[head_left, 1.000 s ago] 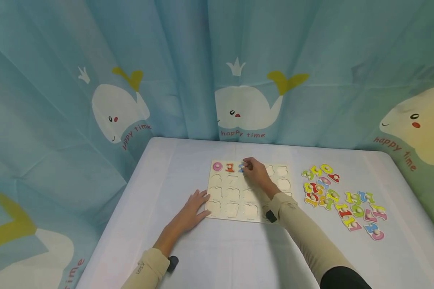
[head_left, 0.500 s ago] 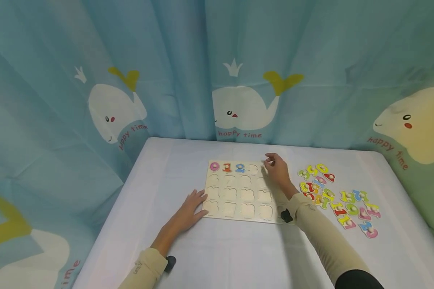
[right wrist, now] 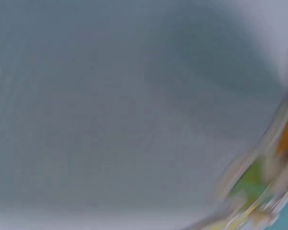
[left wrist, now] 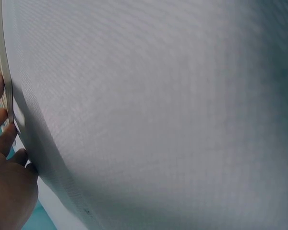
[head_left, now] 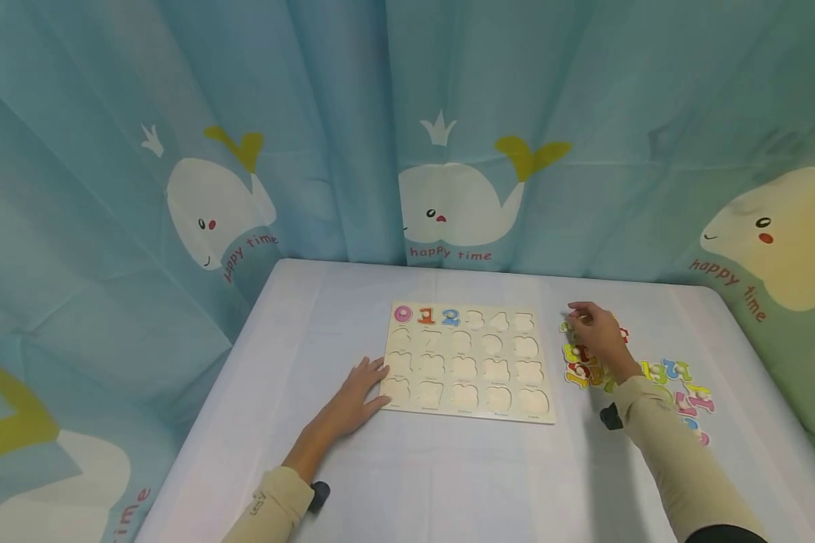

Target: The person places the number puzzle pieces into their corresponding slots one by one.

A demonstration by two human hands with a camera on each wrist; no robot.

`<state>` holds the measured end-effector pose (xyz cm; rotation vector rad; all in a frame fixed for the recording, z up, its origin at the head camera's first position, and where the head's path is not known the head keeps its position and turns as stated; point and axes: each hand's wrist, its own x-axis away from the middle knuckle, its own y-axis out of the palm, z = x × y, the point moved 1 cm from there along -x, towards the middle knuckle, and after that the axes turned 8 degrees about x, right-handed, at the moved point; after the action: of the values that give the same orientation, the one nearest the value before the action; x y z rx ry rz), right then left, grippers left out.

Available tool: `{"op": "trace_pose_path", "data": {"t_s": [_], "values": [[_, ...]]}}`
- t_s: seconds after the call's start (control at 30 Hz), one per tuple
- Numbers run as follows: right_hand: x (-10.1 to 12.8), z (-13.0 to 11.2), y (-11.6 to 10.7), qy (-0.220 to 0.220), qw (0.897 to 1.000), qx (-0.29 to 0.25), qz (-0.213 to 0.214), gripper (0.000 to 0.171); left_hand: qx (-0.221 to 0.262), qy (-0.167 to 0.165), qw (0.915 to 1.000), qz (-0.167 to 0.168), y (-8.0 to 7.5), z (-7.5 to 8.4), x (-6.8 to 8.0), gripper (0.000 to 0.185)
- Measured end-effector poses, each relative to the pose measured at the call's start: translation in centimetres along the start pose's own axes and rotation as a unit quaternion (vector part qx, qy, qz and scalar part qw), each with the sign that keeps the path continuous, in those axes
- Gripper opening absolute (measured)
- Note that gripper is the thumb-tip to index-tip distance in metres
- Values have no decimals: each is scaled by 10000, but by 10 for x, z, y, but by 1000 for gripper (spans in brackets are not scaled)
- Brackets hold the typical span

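Observation:
A pale wooden number puzzle board lies flat on the table. In its top row sit a pink 0 piece, an orange-red 1 piece and a blue 2 piece; the other recesses show bare wood. My left hand rests at the board's left edge with fingers spread, fingertips touching it, as the left wrist view also shows. Over the loose number pieces hovers my right hand, fingers loosely bent, nothing visible in them. It hides several pieces. The right wrist view is blurred.
More knobbed number pieces lie to the right, partly behind the right sleeve. White cloth covers the table. A blue whale-print curtain hangs along its back edge.
My right hand has left the blue 2 piece in the board and moved right to above the loose pieces. The left hand stays at the board's edge.

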<state>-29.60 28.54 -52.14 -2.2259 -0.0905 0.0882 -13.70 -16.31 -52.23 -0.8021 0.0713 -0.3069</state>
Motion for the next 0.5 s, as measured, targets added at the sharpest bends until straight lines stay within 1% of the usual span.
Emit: {"op": "trace_pose_path", "data": {"t_s": [0.07, 0.13, 0.23, 0.33, 0.43, 0.5], "values": [[3, 6, -5, 17, 9998, 53, -198, 36, -3, -20, 10000, -6, 0, 0, 0, 56], [4, 9, -7, 26, 9992, -18, -402, 38, -26, -38, 10000, -6, -1, -1, 0, 56], [6, 12, -7, -90, 9982, -136, -570, 40, -9, -28, 10000, 8, 0, -2, 0, 56], [8, 13, -4, -393, 9977, -254, -492, 37, 18, -22, 10000, -18, 0, -1, 0, 56], [10, 15, -1, -623, 9969, -384, -279, 33, 62, -9, 10000, -16, 0, 1, 1, 55], [10, 15, 1, -611, 9973, -388, -136, 33, 68, -15, 10000, 3, 0, 2, 1, 55]]}}
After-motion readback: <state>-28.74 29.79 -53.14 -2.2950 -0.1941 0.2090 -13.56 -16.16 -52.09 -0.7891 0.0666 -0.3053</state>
